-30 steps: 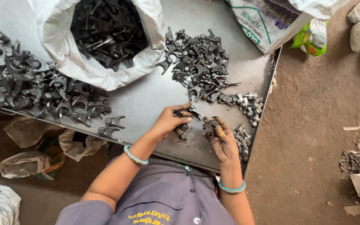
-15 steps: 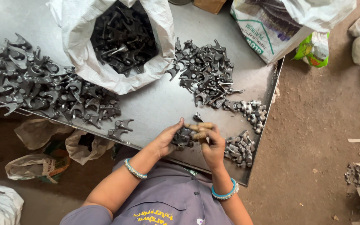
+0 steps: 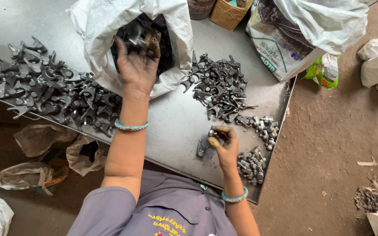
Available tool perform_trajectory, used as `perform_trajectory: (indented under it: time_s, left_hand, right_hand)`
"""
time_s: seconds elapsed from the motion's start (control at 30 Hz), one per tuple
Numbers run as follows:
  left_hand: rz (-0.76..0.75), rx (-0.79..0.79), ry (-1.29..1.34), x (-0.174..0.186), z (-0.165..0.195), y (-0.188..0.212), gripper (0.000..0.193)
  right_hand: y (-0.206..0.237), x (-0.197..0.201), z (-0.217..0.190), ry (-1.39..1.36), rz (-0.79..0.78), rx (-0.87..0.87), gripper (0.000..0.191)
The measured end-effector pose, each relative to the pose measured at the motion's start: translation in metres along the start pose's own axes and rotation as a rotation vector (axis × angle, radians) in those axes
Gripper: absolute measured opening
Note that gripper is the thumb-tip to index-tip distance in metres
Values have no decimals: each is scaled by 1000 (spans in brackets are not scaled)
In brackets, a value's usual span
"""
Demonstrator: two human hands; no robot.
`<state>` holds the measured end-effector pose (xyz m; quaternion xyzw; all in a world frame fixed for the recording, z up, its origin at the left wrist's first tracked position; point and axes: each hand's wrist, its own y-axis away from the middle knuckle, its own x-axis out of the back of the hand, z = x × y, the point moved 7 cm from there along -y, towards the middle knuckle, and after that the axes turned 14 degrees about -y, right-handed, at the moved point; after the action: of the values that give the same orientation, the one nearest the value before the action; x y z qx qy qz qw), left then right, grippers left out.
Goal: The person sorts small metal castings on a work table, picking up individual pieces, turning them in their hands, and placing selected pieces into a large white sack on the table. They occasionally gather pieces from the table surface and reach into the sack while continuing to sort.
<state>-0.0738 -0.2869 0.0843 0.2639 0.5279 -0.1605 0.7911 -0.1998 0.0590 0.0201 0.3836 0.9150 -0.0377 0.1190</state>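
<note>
**Sorting forged parts at the steel table**

We take the steel table (image 3: 176, 126) as our landmark. At its far right corner leans a big white woven sack (image 3: 302, 35) with a dark panel and green lettering; a small green-and-yellow packet (image 3: 324, 70) lies on the dirt beside it. At the far middle sits an open white sack (image 3: 110, 43) of dark metal parts. Our left hand (image 3: 138, 61) reaches into its mouth, fingers curled loosely around a part (image 3: 153, 40). Grey forked forgings (image 3: 44, 94) heap along the left side of the table, another pile (image 3: 219, 85) at centre. Near the front edge, our right hand (image 3: 225, 146) pinches a small grey piece (image 3: 203, 146), beside short cylindrical pieces (image 3: 252, 164).
</note>
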Motion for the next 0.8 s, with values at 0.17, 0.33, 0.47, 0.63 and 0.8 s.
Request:
perform_trajectory:
  time_s: [0.17,0.33,0.47,0.63,0.8]
  left_hand:
    - [-123,37,-687,19,-66,38,50]
    - [-535,147,-1233,59,-153,141,38]
    - [-465,247,-1265,85,-168,161,31]
    - [-465,276,-1181,89,-168,161,29]
    - [-474,315,-1183,92,-168,162,22]
  right_hand:
    - [17,17,6,-627,40,-133,50]
    - [26,15,10,-766,66,-175,51]
    - [37,17,8,-630,63,-102,52]
    - [48,15,3,-442,24,-18,51]
    - [51,11,-1,-383,9,16,55]
